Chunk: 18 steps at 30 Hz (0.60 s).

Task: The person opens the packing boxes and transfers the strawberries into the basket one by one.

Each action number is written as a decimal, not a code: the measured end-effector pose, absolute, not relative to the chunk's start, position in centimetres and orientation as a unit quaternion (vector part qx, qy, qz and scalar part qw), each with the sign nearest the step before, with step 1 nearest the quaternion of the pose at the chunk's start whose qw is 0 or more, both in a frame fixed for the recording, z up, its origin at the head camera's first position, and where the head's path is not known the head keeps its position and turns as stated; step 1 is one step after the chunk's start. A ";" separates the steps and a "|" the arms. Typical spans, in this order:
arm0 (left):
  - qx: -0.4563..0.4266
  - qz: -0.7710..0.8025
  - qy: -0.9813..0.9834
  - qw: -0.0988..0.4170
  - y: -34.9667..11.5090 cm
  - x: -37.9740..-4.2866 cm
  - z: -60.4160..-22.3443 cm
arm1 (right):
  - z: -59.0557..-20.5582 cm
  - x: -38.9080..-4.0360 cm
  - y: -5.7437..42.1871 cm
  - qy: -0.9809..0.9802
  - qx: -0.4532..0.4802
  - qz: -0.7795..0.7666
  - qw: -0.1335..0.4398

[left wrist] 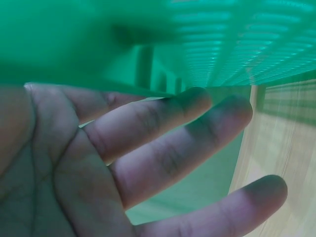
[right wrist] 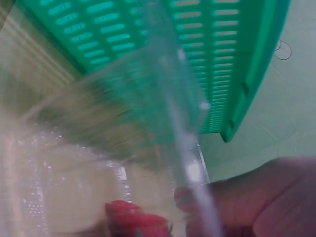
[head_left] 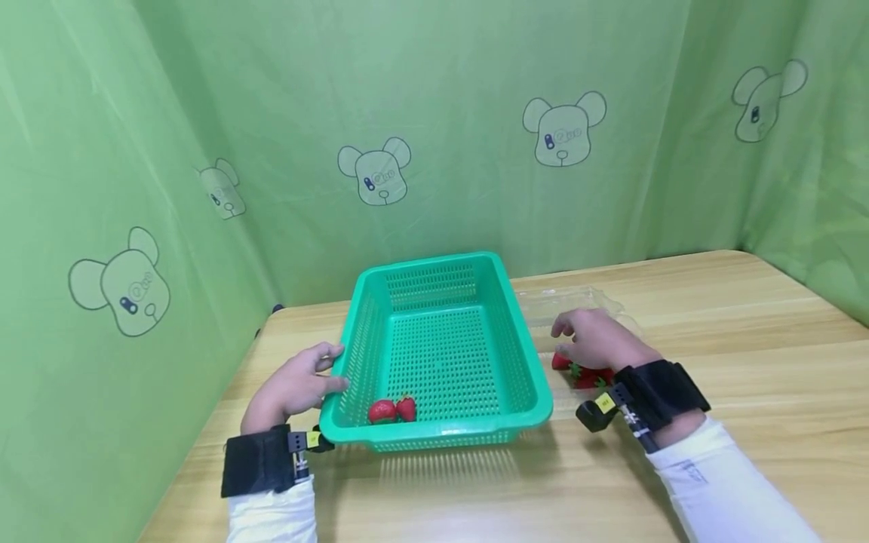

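Observation:
A green perforated plastic basket (head_left: pixel 437 354) stands on the table, two strawberries (head_left: pixel 394 409) lying in its near left corner. My left hand (head_left: pixel 305 381) holds its left rim, thumb over the edge; in the left wrist view the other fingers (left wrist: pixel 168 153) extend along the outside, below the rim. On the right, several strawberries (head_left: pixel 591 375) lie in a clear plastic container (head_left: pixel 553 298). My right hand (head_left: pixel 594 337) hovers close over them, fingers bent loosely downward, with a gap between thumb and index. In the right wrist view, strawberries (right wrist: pixel 136 219) lie beside its fingertips, beyond the container's transparent wall.
Under everything is a light wood-grain table (head_left: pixel 747 362). A green curtain (head_left: pixel 462 211) with bear-head drawings hangs along its back and left side. Each wrist wears a black strap (head_left: pixel 661 396) with a small camera.

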<state>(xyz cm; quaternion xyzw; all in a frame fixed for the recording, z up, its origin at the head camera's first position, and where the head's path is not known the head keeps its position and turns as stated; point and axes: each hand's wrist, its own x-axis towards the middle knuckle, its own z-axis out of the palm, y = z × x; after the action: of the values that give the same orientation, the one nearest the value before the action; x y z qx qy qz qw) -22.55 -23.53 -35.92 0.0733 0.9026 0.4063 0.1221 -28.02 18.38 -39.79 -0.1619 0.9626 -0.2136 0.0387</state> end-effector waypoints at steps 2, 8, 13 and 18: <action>0.072 0.407 0.902 0.122 -23.6 -22.5 -36.0 | -40.1 -28.1 18.3 0.962 -0.172 -0.208 0.043; 0.071 0.414 0.899 0.120 -23.6 -22.3 -36.1 | -40.6 -28.0 18.2 0.959 -0.188 -0.204 0.054; 0.080 0.408 0.902 0.118 -23.5 -22.4 -36.0 | -40.8 -28.1 18.2 0.960 -0.182 -0.206 0.056; 0.081 0.405 0.903 0.116 -23.5 -22.7 -36.0 | -41.1 -28.1 18.3 0.960 -0.178 -0.211 0.048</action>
<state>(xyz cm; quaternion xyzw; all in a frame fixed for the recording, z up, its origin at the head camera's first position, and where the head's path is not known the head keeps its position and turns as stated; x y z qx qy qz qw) -22.65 -23.49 -36.02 0.0808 0.9032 0.4054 0.1159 -28.10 18.28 -41.14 -0.1779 0.9598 -0.2115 0.0482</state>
